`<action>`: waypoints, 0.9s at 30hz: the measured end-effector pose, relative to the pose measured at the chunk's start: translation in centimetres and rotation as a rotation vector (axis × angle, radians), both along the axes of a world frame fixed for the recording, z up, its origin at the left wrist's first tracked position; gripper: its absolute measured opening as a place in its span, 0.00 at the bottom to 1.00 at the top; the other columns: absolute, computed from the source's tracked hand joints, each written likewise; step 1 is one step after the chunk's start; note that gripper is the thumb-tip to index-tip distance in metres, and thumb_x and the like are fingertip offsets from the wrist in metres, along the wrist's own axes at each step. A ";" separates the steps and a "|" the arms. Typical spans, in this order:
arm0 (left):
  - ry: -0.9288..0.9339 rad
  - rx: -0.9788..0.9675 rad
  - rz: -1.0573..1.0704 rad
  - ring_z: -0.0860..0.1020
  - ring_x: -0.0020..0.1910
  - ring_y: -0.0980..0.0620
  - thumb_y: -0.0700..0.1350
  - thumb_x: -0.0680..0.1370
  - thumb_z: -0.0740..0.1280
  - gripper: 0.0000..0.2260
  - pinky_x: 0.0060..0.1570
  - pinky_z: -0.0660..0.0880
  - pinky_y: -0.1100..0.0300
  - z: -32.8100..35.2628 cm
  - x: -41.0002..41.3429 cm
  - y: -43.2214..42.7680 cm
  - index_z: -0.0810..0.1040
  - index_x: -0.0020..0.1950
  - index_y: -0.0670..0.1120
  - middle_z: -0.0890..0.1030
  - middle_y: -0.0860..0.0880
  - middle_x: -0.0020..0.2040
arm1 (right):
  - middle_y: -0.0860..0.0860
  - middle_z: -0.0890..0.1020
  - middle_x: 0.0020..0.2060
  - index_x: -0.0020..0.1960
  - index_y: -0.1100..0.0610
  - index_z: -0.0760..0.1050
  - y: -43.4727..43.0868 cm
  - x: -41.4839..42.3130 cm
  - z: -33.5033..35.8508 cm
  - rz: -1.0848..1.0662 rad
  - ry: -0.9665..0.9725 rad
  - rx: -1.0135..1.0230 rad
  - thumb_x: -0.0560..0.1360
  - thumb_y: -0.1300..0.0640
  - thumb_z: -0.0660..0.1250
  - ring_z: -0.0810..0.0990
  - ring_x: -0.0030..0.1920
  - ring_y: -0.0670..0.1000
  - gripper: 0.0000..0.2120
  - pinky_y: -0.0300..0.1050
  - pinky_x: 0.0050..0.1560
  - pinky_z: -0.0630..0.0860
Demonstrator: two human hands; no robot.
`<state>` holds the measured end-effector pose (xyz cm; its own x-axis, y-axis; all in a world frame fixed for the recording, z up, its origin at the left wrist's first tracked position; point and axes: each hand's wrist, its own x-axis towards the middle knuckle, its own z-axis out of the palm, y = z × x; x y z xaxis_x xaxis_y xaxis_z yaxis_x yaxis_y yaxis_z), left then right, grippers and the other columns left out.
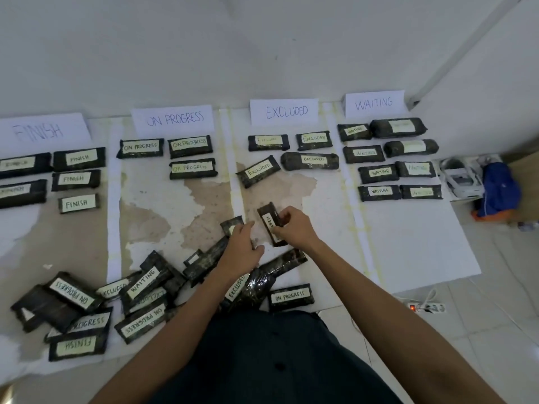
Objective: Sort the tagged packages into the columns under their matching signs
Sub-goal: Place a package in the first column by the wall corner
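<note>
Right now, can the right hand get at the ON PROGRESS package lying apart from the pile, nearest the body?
Probably not yet: the right hand grips a tagged package. The ON PROGRESS package itself lies uncovered, close beside that forearm, so once freed it likely could.

A plain white wall (pixel 262 39) rises behind a blue bag (pixel 500 191) slumped on the pale tiled floor (pixel 495 330). White shoes (pixel 459 177) sit just left of the bag. Nearer than the bag, a white power strip (pixel 427 307) glows red.
</note>
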<state>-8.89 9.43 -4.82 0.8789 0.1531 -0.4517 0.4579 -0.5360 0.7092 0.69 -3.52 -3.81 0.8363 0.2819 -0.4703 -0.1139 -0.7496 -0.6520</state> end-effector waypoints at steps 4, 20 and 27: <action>-0.079 0.005 0.031 0.73 0.57 0.49 0.46 0.76 0.67 0.22 0.51 0.69 0.61 1.2 0.9 0.6 0.67 0.69 0.47 0.72 0.45 0.61 | 0.57 0.79 0.48 0.54 0.59 0.69 1.9 -0.8 1.5 -0.214 0.262 0.327 0.70 0.63 0.74 0.81 0.47 0.54 0.18 0.43 0.36 0.81; -0.096 0.552 0.136 0.73 0.53 0.41 0.39 0.68 0.71 0.22 0.52 0.73 0.49 1.7 -2.5 13.0 0.73 0.62 0.43 0.76 0.43 0.56 | 0.51 0.80 0.50 0.61 0.52 0.70 12.3 -2.0 1.7 0.049 0.305 0.303 0.73 0.49 0.70 0.81 0.49 0.52 0.20 0.50 0.51 0.79; -0.021 0.686 0.089 0.70 0.57 0.40 0.38 0.72 0.66 0.18 0.53 0.69 0.48 -0.6 -2.3 22.1 0.74 0.63 0.45 0.75 0.43 0.58 | 0.51 0.78 0.52 0.62 0.54 0.70 18.9 -2.5 1.0 0.145 0.210 0.223 0.74 0.53 0.68 0.78 0.50 0.51 0.18 0.41 0.45 0.73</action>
<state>-11.15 31.55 -5.40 0.8571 0.4703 -0.2101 0.5110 -0.8275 0.2325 -1.81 15.37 -2.84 0.6711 0.5062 -0.5416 -0.1660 -0.6094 -0.7753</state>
